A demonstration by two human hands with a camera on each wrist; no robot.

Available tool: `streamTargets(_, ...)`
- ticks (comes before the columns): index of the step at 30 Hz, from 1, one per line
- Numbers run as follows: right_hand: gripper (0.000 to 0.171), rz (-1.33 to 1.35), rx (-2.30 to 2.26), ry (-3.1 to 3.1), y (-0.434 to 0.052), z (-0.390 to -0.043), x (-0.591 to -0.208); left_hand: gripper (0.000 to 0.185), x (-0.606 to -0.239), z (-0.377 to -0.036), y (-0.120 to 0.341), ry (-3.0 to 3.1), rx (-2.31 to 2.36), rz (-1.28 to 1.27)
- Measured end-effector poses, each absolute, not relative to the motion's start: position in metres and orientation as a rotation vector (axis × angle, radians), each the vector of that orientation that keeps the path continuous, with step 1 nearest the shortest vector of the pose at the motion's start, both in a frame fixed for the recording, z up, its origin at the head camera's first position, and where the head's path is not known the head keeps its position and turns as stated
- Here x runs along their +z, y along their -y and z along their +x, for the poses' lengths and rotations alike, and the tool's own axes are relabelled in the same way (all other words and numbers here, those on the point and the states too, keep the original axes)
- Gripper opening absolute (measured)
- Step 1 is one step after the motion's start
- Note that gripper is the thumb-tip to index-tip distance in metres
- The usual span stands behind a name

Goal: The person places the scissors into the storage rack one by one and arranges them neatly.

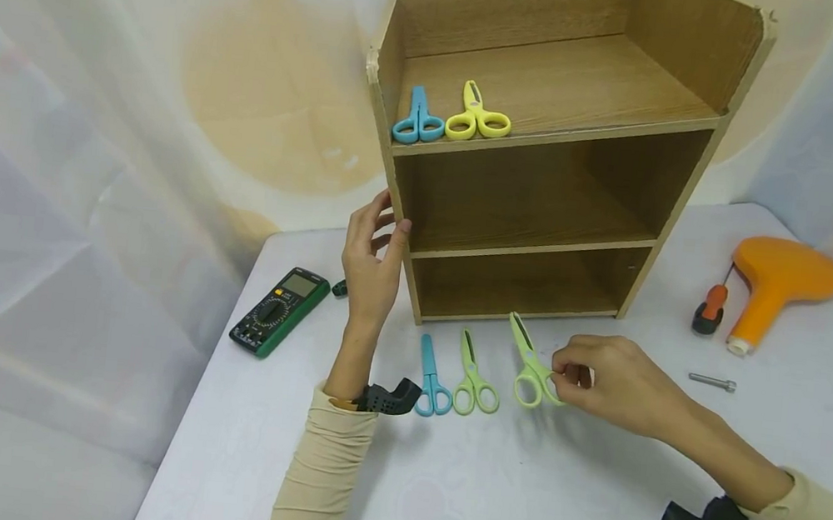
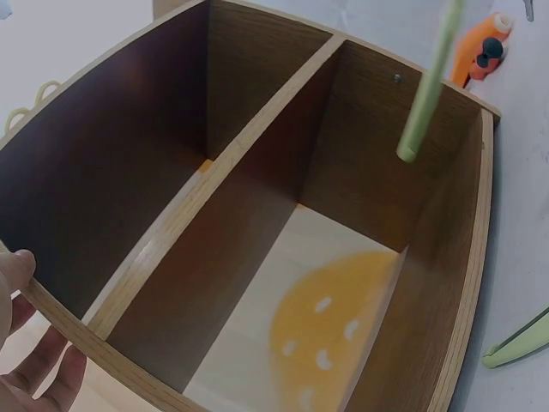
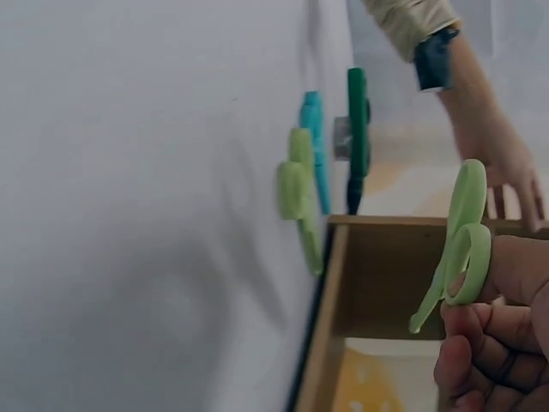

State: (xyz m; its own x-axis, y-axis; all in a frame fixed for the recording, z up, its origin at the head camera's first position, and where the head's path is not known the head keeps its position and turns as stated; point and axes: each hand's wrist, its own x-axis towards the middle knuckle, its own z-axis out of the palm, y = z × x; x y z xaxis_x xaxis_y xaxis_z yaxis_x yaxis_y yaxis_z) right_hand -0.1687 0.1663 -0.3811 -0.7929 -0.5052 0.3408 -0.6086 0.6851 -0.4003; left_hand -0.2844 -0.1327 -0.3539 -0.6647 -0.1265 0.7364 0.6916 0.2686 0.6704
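The light green scissors (image 1: 533, 362) are being pinched by their handle in the right hand (image 1: 611, 382), just above the worktop (image 1: 515, 487) before the wooden shelf (image 1: 549, 139). The shelf's side is being gripped by the left hand (image 1: 371, 264), likely to keep it from tipping.

No text, brand or number can be read anywhere in these views. The only thing that carries markings is the green multimeter (image 1: 279, 311), at the lower left of the head view: pale marks ring its dial and its grey display sits above, but they are probably too small and blurred to make out a single character.
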Motion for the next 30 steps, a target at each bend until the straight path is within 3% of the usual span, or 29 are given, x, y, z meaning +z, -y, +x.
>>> streamTargets(9, 0.031, 1.001, 0.797, 2.553, -0.175, -0.157, -0.35, 0.046, -0.336, -0.265, 0.125, 1.844, -1.484, -0.488)
streamTargets(30, 0.031, 1.082, 0.74, 2.439, -0.186, -0.15, -0.28, 0.045, -0.332, -0.259, 0.123, 1.838, -1.478, -0.503)
